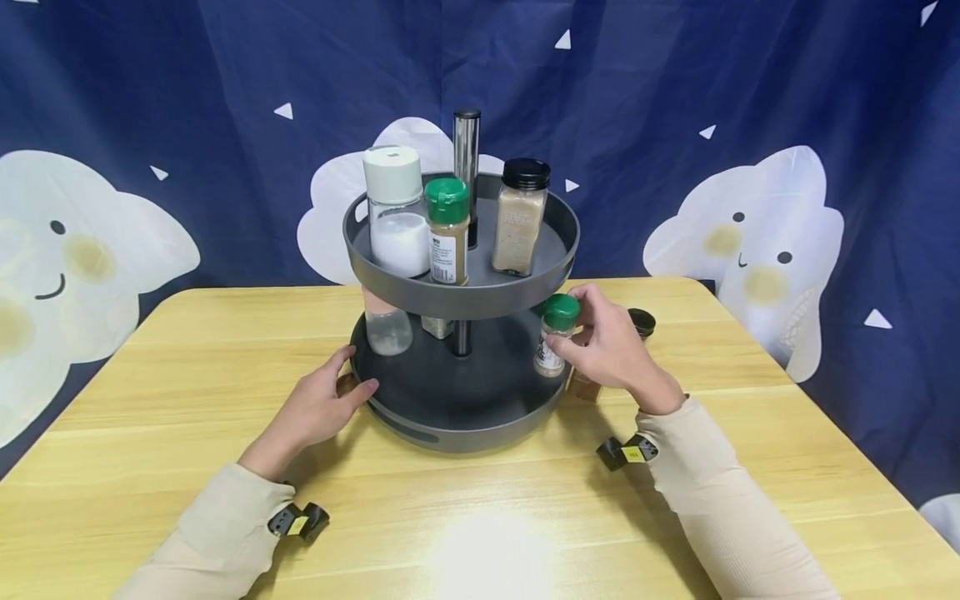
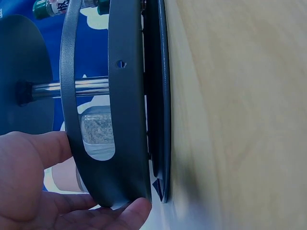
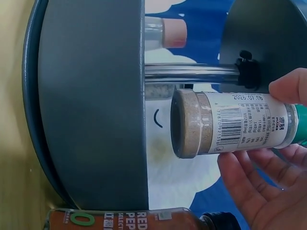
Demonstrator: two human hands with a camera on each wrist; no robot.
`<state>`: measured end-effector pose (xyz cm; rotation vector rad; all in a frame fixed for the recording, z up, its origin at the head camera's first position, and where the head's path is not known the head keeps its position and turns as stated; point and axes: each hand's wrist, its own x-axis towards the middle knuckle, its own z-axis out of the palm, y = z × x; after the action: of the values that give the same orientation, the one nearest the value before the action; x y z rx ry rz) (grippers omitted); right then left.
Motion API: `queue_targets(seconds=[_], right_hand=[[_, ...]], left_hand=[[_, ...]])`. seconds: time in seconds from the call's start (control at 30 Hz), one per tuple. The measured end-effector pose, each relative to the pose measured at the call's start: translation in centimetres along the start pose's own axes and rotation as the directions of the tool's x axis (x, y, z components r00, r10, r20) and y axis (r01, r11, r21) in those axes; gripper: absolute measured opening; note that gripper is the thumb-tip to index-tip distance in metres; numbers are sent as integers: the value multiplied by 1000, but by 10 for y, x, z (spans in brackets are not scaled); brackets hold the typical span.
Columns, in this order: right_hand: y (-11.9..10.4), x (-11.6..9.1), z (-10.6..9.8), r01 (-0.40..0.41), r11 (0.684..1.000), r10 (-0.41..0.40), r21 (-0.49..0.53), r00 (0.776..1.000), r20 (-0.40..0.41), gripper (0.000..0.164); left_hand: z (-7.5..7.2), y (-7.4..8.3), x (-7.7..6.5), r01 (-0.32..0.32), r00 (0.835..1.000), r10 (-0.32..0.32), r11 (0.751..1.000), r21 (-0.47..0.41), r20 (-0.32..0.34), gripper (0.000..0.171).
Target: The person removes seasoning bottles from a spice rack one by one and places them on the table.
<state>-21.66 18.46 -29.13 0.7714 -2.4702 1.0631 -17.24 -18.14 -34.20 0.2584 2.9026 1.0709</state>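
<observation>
Pinching a green-topped spice jar (image 1: 551, 360) between thumb and fingers, the right hand (image 1: 607, 346) held it upright near 3 o'clock of the lower tray (image 1: 457, 392); the right wrist view showed what the head view did not, its base above the rim and its barcode. That same view bared the label of an upright red pepper bottle (image 3: 120, 220), mostly hidden from the head by the hand. At 9 o'clock the left hand (image 1: 322, 404) gripped the lower tray's rim between thumb and fingers, and only its wrist view looked through the slot onto the flake jar (image 2: 97, 127). Everything stood on a pale wood-grain table (image 1: 150, 400), with a navy curtain (image 1: 637, 75) of white clouds toward 12 o'clock. Two trays shared one post (image 1: 466, 158): three containers stood on the upper tray (image 1: 465, 300), at 9, 7 and 4 o'clock, two on the lower, toward 10 and 11; one bottle stood outside, near 3.
</observation>
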Motion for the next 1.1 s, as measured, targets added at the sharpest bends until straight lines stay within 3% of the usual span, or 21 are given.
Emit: queue_targets(seconds=[0.27,0.77,0.97,1.1], right_hand=[[0,0,-6,1,999,-1,35,1000,-15,41],[6,-1,-13,34,999,-34,-2,998,-54,44],[8,-1,-11,18,1000,-18,8,1000,-17,44],[7,0,-18,24,1000,-24,-2,999,-44,44]], left_hand=[[0,-1,0,-2,1000,2,1000,6,-1,69],[1,-1,0,-1,1000,1,1000,-5,-4,69],[1,-3,-4,25,1000,-25,1000,6,17,71],[1,-1,1,0,1000,-1,1000,4,7,71]])
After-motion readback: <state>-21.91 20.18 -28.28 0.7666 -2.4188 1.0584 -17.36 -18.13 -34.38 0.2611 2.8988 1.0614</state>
